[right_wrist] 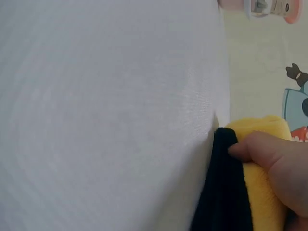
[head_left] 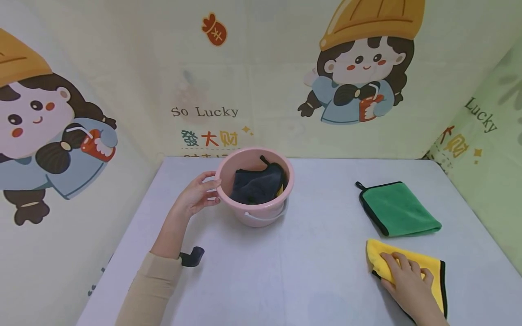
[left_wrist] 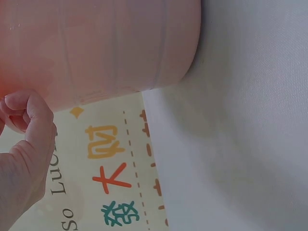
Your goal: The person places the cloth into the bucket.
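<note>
One yellow cloth lies on the table at the bucket's 4 o'clock, its edge gripped between the thumb and fingers of the right hand, while the left hand pinches the rim of the pink bucket at 9 o'clock. Inside, a dark cloth sits bunched, a sliver of yellow at its 4 o'clock; at the bucket's 3 o'clock, a green cloth lies flat. The left hold looks like the weak point: a tug on that one side might tilt the bucket or drag it toward 9 o'clock. Held by an edge, the yellow cloth may unfold if raised, and a trailing flap could disturb the green cloth at its 12 o'clock or snag the handle slung at the bucket's 5 o'clock. With the dark cloth filling much of the bucket, anything laid on top might hang over the rim. On the wall behind, “So Lucky” reads at 11 o'clock above “發大财”, with a further line cut off by the table; between 2 and 3 o'clock, another “Lucky” runs aslant. The mark on a red pouch, between 11 and 12 o'clock, is unclear. No brand is legible on bucket or cloths.
</note>
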Tool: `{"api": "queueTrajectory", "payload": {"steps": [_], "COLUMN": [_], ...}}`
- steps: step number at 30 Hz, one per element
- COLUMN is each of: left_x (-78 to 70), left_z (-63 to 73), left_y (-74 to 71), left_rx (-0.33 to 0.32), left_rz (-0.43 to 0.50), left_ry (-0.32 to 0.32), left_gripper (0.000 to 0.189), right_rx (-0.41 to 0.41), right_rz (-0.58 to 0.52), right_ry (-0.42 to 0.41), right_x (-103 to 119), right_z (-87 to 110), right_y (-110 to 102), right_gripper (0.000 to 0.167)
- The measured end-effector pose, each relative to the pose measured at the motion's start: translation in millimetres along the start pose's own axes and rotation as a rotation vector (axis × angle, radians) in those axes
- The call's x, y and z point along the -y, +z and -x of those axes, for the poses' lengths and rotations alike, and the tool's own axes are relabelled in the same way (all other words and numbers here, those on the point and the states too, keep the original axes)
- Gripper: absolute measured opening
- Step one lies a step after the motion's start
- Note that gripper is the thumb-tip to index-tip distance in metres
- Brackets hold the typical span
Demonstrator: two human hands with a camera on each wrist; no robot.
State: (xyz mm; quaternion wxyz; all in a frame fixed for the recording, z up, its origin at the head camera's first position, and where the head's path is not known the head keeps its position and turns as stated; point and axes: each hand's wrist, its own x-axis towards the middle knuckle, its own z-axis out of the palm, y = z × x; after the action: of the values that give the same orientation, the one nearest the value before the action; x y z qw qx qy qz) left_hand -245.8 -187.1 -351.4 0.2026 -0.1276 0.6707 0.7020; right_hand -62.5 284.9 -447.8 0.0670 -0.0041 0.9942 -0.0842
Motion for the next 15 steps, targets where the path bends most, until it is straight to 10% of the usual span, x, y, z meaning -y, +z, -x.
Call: {"api": "queueTrajectory", "payload": {"steps": [15], "left_x": [0.2], "left_z": [1.6], "left_y": [0.1], "left_rx": [0.002], "left_rz": [-0.028], "left_ry": [0.012], "left_gripper": [0.054], "right_rx": [-0.323], "right_rz": [-0.020], "right_ry": [-0.110], "right_x": [8.5], "right_z": [0.8], "right_y": [-16.7], "right_gripper": [0.039]}}
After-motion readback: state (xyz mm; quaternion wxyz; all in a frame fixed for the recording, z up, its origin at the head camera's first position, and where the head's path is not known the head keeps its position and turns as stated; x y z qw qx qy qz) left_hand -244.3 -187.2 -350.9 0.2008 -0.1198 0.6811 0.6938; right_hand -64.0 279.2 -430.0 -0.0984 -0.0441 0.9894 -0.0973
